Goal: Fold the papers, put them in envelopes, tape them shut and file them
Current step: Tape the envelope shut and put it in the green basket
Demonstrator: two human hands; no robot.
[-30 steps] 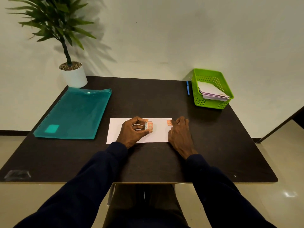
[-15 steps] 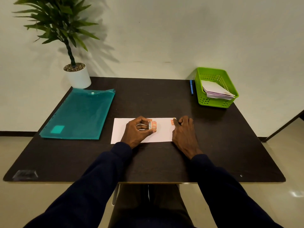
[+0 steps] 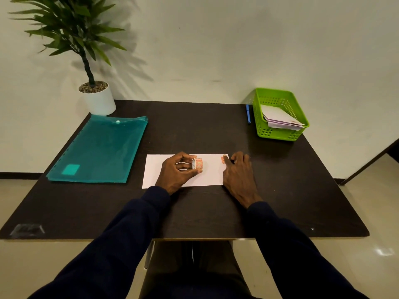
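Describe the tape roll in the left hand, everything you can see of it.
The tape roll is small and narrow, its tape orange with a pale printed pattern, its side face whitish. It stands on edge above the middle of the white envelope, pinched between the thumb and fingers of the left hand; whether it rests on the paper cannot be told. A short tape piece of the same pattern sits apart, near the envelope's right end.
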